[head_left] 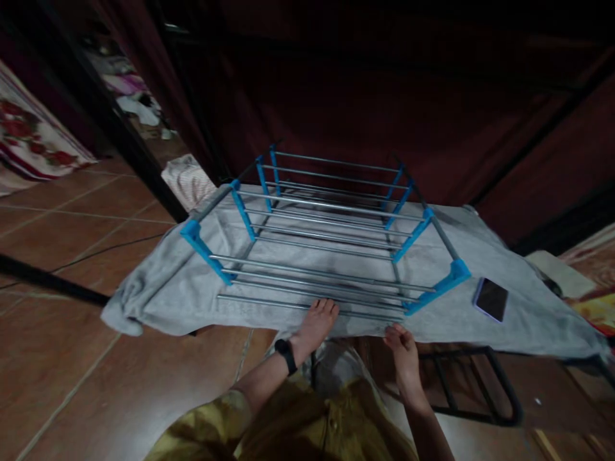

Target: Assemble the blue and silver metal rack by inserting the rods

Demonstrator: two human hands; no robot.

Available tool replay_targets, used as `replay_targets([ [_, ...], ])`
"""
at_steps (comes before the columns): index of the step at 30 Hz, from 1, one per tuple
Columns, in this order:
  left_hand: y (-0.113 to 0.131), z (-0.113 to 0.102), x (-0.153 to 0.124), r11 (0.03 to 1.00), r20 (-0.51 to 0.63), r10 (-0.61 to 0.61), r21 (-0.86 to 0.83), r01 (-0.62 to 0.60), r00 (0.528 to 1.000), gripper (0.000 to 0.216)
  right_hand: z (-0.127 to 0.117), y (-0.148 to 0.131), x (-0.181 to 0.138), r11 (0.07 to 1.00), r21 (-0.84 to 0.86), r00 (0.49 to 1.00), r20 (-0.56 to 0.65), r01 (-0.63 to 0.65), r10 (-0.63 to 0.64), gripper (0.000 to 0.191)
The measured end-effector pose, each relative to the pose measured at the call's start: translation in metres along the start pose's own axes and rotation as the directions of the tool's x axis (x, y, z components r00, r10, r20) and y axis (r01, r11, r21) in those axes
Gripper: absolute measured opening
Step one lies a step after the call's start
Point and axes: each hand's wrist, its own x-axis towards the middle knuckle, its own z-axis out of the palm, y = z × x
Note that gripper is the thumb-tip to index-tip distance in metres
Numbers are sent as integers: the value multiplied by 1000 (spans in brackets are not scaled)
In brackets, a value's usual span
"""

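Note:
A rack of metal tubes [331, 206] with blue plastic joints [450, 282] lies across a grey cloth [192, 307]. Along its near side, a loose metal tube [262, 301] rests on the cloth, separate from the blue joints. My left hand [321, 320], with a dark band on its wrist, is closed over the middle of this tube. Just below the tube's right end, my right hand [402, 346] has its fingers curled together at the cloth's front edge. Whatever those fingers hold, if anything, is hidden.
A phone [492, 299] lies on the cloth right of the rack. Below the cloth's front edge stands a black metal frame [473, 384]. Dark red curtains [336, 96] hang behind the rack. A black pole [129, 141] rises at the left above the tiled floor [62, 358].

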Motion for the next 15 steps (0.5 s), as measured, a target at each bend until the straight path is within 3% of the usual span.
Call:
replay_targets([
  [4, 11, -13, -7, 997, -44, 78, -18, -79, 996, 20, 7, -13, -7, 954, 253, 984, 118, -163, 137, 28],
  [7, 18, -21, -14, 991, -53, 129, -28, -130, 990, 20, 3, -21, -5, 910, 333, 966, 167, -245, 199, 25],
  [11, 19, -31, -22, 989, -61, 141, -37, -143, 988, 20, -4, -24, 1, 906, 342, 965, 163, -252, 206, 22],
  [15, 1, -38, -40, 993, -46, 104, -57, -107, 993, 42, -14, -28, 5, 900, 368, 972, 90, -234, 216, 22],
])
